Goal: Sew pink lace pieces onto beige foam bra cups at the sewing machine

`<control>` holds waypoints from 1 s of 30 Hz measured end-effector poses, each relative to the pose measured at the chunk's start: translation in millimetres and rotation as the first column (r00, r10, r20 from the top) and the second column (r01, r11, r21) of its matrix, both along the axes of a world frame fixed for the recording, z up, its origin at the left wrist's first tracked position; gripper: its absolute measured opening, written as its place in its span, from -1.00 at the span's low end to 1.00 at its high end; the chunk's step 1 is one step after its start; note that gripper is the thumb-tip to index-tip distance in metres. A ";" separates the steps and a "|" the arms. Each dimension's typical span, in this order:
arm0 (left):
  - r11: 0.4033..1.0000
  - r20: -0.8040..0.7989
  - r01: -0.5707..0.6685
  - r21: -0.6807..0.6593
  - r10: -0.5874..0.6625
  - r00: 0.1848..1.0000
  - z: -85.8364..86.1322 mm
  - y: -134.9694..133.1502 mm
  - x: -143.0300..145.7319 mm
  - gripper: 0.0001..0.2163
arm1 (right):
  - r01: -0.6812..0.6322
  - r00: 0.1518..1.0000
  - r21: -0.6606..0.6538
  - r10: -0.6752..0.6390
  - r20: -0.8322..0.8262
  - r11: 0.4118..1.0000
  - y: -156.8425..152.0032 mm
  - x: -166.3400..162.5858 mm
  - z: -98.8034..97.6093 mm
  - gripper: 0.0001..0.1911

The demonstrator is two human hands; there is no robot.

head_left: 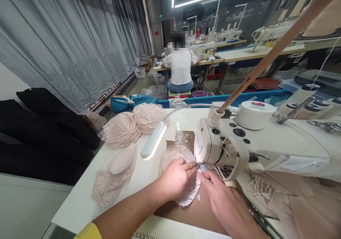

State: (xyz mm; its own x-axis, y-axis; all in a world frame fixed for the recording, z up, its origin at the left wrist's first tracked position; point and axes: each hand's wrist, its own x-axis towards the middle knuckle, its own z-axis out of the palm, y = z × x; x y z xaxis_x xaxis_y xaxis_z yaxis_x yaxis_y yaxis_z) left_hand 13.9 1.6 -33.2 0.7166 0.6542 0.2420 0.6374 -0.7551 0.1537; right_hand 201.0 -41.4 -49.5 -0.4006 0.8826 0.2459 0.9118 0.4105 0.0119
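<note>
Under the head of a white sewing machine (210, 150) lies a white lace piece (189, 196) with a ribbed, netted surface. My left hand (176, 178) is closed on it, with bent fingertips pressed together beside the needle area. From the other side, my right hand (222, 198) pinches the lace edge just in front of the presser foot; its fingertips almost meet those of the left. A pale rounded cup (172, 157) joins the lace behind my left hand. My fingers and the machine head hide the exact stitching spot.
A lamp (154, 141) on a bent neck hangs left of the machine. Lace bundles (121, 129) and another lace piece with a pale cup (122, 159) lie on the white table (80, 205). More lace (287, 200) is at right. A person (181, 66) sits ahead.
</note>
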 end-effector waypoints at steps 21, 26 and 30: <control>0.990 0.041 -0.124 -0.072 0.127 0.991 8.1 2.2 -4.0 -0.69 | -0.045 0.999 0.001 0.045 0.003 0.999 -2.4 1.8 -6.4 -0.43; 0.982 -0.035 -0.178 -0.069 0.176 0.984 7.3 -4.9 -6.9 -0.56 | -0.091 0.995 0.122 0.097 -0.040 0.988 1.7 2.7 -0.2 -0.52; 0.946 -0.089 -0.312 -0.090 0.305 0.948 14.0 -13.2 -13.2 -0.54 | -0.134 0.979 0.186 0.159 -0.128 0.973 5.9 6.8 -6.8 -0.56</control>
State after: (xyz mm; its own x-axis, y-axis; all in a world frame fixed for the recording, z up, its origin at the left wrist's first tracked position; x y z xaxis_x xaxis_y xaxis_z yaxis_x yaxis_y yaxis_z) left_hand 0.7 -11.6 -19.2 0.4891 0.8643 0.1174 0.8489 -0.5026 0.1635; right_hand 207.7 -35.4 -56.3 -0.4724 0.7550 0.4548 0.8393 0.5428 -0.0293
